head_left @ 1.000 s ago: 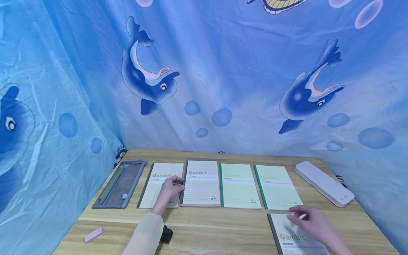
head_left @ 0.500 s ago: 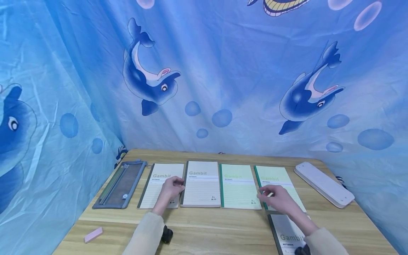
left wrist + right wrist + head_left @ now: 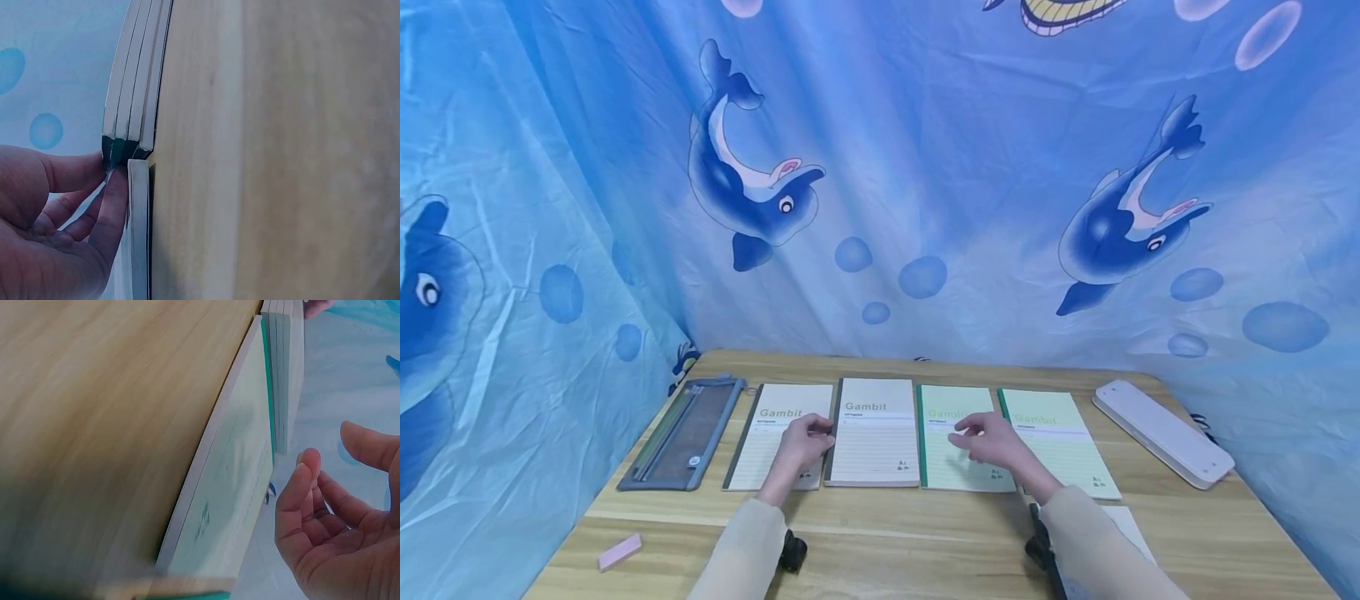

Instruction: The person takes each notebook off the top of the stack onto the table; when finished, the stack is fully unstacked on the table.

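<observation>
My left hand (image 3: pixel 802 443) is at the dark spine of a stack of white-covered notebooks (image 3: pixel 874 446), with fingertips and thumb pinching the spine edge. In the left wrist view the stack (image 3: pixel 134 81) shows several layers, some with green spines. Another white notebook (image 3: pixel 756 454) lies left, partly under the hand. My right hand (image 3: pixel 991 439) hovers above a green notebook (image 3: pixel 940 471), fingers loosely curled and thumb apart, holding nothing; the right wrist view shows the hand (image 3: pixel 340 519) beside that notebook (image 3: pixel 219 481). A second green notebook (image 3: pixel 1060 450) lies to its right.
A white notebook (image 3: pixel 1127 529) lies near the front right, mostly behind the sleeve. A grey-blue zip pouch (image 3: pixel 685 433) is at left, a pink eraser (image 3: pixel 620 552) at front left. A white case (image 3: pixel 1161 432) sits at the table's right. A blue dolphin curtain (image 3: pixel 1000 250) hangs behind.
My right hand has moved leftward from the front right notebook, over the right green notebook, to the green notebook beside the stack. The left hand stays at the stack's spine.
</observation>
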Available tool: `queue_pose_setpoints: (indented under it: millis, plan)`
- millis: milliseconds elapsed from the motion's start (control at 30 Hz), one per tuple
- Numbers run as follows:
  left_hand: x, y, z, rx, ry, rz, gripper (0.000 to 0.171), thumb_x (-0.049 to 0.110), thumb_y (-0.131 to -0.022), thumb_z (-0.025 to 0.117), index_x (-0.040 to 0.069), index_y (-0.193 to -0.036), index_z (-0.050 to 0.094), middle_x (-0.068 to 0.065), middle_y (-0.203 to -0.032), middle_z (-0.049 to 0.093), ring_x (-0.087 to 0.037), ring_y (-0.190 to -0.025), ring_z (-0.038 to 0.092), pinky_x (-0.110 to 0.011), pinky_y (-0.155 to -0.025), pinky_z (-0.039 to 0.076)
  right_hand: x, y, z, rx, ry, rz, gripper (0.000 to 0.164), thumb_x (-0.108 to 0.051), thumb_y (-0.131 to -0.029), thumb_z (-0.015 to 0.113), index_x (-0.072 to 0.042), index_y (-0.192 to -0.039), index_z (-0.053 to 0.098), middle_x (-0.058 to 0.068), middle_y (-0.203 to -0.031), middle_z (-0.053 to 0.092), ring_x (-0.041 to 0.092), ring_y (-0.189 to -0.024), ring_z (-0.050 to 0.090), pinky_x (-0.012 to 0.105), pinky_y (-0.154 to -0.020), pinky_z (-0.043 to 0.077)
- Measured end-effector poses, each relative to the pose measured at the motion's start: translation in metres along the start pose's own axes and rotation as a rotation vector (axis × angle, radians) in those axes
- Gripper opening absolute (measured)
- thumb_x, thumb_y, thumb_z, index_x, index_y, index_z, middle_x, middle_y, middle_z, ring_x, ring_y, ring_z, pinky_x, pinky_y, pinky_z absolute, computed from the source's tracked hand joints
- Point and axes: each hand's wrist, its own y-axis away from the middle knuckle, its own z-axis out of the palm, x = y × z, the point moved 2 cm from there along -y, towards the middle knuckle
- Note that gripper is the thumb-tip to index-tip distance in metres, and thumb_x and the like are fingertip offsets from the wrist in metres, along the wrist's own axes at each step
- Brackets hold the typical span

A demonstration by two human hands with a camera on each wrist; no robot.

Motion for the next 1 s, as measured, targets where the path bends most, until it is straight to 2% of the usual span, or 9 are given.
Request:
queue_pose_setpoints:
  millis: [200, 467, 700, 1000]
  plan:
    - [-0.002, -0.001, 0.001, 0.006, 0.003, -0.003, 0.030, -0.004, -0.086, 0.066, -0.006, -0.116, 0.064, -0.019, -0.109, 0.065, -0.033, -0.101, 0.064, -0.042, -0.085, 0.056, -0.011, -0.012, 0.022, -0.047, -0.072, 0.005, 0.034, -0.023, -0.092, 0.071, 0.002, -0.114, 0.069, 0.008, -0.083, 0.065, 0.022, -0.064, 0.063, 0.033, -0.061, 0.056]
    - [-0.003, -0.002, 0.001, 0.007, -0.002, -0.002, 0.029, -0.003, -0.087, 0.066, -0.005, -0.116, 0.064, -0.019, -0.110, 0.065, -0.033, -0.101, 0.064, -0.043, -0.086, 0.056, -0.017, -0.021, 0.049, -0.060, -0.108, 0.009, 0.033, -0.021, -0.090, 0.073, 0.005, -0.111, 0.069, 0.007, -0.084, 0.068, 0.018, -0.062, 0.066, 0.032, -0.061, 0.058]
    - [-0.001, 0.000, 0.002, 0.007, -0.006, 0.012, 0.029, -0.003, -0.086, 0.066, -0.006, -0.115, 0.064, -0.020, -0.110, 0.065, -0.034, -0.102, 0.064, -0.043, -0.085, 0.056, -0.018, -0.021, 0.060, -0.025, -0.101, 0.015, 0.033, -0.021, -0.089, 0.074, 0.006, -0.107, 0.069, 0.008, -0.083, 0.069, 0.018, -0.058, 0.066, 0.032, -0.061, 0.059]
    - [0.000, 0.000, 0.002, 0.018, 0.007, -0.001, 0.031, -0.004, -0.086, 0.065, -0.005, -0.117, 0.064, -0.019, -0.110, 0.065, -0.034, -0.103, 0.063, -0.045, -0.087, 0.054, -0.024, -0.021, 0.068, 0.017, -0.043, 0.031, 0.031, -0.026, -0.082, 0.082, -0.001, -0.095, 0.072, 0.005, -0.073, 0.067, 0.016, -0.057, 0.064, 0.030, -0.059, 0.054]
